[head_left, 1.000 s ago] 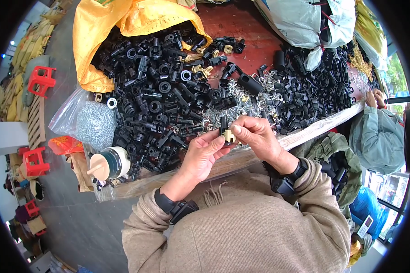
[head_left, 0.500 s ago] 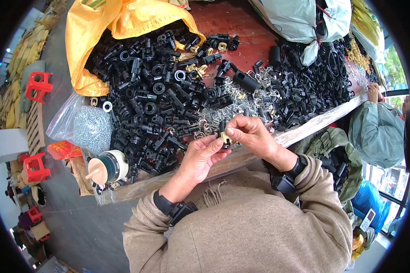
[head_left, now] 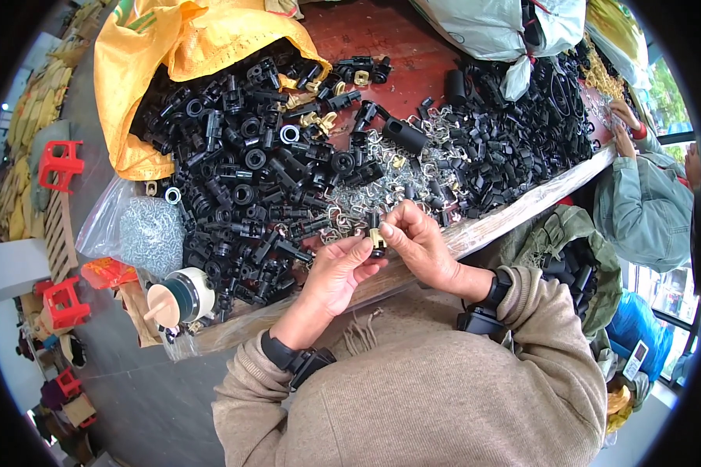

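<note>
Between my hands, just over the table's near edge, is a small black cylindrical plastic part with a cream clip-like piece (head_left: pixel 378 240) on it. My left hand (head_left: pixel 338 270) grips its lower end between thumb and fingers. My right hand (head_left: pixel 424 247) pinches its upper end, the thumb against the cream piece. Beyond my hands lie heaped black plastic fittings (head_left: pixel 245 167), with several cream pieces (head_left: pixel 317 122) among them. Close to the right hand are bent metal wire hooks (head_left: pixel 374 167) and a pile of small black caps (head_left: pixel 491 148).
An orange woven sack (head_left: pixel 121 101) lies open behind the fittings. A clear bag of small metal pieces (head_left: pixel 151 233) and a lidded cup (head_left: pixel 187 296) stand at the left. White sacks (head_left: pixel 483 27) rest at the back. A co-worker's sleeve (head_left: pixel 639 206) is at the right.
The whole view has shifted slightly, so the table appears further left. My hands keep their grip on the part. The co-worker's hands have come further into view over the table.
</note>
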### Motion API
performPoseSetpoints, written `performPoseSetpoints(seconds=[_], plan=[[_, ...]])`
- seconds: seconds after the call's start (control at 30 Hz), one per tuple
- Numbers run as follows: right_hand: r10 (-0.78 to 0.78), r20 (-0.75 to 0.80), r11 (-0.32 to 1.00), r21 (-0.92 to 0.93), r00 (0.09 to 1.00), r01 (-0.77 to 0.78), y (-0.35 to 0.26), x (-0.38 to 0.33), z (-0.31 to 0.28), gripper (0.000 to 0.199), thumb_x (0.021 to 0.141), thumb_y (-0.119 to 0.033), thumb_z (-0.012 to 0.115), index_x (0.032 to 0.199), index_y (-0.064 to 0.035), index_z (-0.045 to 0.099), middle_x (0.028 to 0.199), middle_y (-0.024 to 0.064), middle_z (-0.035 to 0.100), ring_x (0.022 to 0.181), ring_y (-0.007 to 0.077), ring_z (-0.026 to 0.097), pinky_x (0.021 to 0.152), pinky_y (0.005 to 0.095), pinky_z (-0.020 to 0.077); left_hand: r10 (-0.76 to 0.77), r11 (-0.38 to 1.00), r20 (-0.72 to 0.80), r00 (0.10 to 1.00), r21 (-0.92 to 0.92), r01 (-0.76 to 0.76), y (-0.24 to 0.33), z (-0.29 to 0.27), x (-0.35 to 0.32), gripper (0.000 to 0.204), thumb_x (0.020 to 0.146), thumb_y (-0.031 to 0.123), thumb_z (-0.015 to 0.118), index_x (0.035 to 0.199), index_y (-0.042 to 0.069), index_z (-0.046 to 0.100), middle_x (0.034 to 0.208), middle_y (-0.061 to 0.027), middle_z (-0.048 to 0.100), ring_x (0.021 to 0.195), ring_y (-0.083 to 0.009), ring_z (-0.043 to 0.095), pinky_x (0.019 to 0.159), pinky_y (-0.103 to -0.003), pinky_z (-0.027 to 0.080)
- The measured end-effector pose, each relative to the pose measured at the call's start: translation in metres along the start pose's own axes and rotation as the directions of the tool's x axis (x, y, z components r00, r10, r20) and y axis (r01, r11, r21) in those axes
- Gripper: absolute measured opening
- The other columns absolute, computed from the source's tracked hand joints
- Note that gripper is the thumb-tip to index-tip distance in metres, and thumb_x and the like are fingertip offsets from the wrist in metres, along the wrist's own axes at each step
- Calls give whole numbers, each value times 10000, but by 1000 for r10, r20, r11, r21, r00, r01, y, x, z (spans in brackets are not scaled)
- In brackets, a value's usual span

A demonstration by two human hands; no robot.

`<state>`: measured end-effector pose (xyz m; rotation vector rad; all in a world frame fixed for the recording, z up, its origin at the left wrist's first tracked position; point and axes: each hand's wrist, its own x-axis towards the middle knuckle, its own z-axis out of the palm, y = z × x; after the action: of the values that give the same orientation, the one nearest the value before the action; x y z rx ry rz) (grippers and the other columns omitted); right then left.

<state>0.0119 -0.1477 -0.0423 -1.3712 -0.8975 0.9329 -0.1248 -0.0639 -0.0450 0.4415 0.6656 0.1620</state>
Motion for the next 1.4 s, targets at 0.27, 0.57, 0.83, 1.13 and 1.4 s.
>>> performPoseSetpoints(seconds=[0.27, 0.57, 0.83, 1.13, 1.4], plan=[[77, -48, 991, 118, 996, -71, -2, -4, 6, 131, 835, -128, 501, 777, -35, 429, 702, -2, 417, 606, 49, 394, 537, 197, 367, -4, 1000, -9, 1000, 3, 4, 0, 1, 0, 268, 757, 175, 603, 952, -3, 559, 843, -65, 590, 711, -182, 595, 611, -208, 490], [-142, -7, 973, -183, 990, 138, 8, -3, -1, 137, 827, -112, 503, 778, -13, 422, 687, 44, 430, 579, 107, 422, 512, 242, 371, -40, 999, -2, 999, -5, 40, 0, -3, 0, 223, 771, 170, 584, 918, 5, 556, 831, -67, 592, 724, -195, 598, 626, -220, 497], [-236, 86, 952, -181, 968, 248, 8, 1, -5, 132, 821, -107, 507, 778, -15, 422, 670, 51, 448, 571, 125, 434, 504, 252, 372, -91, 993, 85, 992, -68, 96, 5, -10, 2, 207, 794, 171, 553, 923, 10, 547, 837, -71, 592, 749, -206, 597, 643, -234, 502], [-401, 150, 874, -231, 904, 426, 6, 3, -1, 134, 797, -89, 526, 743, -18, 426, 658, 75, 440, 565, 177, 450, 508, 282, 379, -137, 982, 199, 970, -99, 159, 6, -21, 4, 237, 808, 159, 531, 985, 3, 523, 882, -62, 582, 779, -193, 585, 674, -241, 496], [-196, 131, 968, -132, 972, 214, 3, 1, -4, 134, 803, -98, 523, 744, -12, 439, 652, 63, 443, 581, 146, 446, 523, 266, 384, -139, 979, 167, 976, -124, 161, 7, -17, 3, 226, 810, 158, 528, 977, 6, 526, 880, -66, 583, 777, -194, 585, 662, -241, 500]])
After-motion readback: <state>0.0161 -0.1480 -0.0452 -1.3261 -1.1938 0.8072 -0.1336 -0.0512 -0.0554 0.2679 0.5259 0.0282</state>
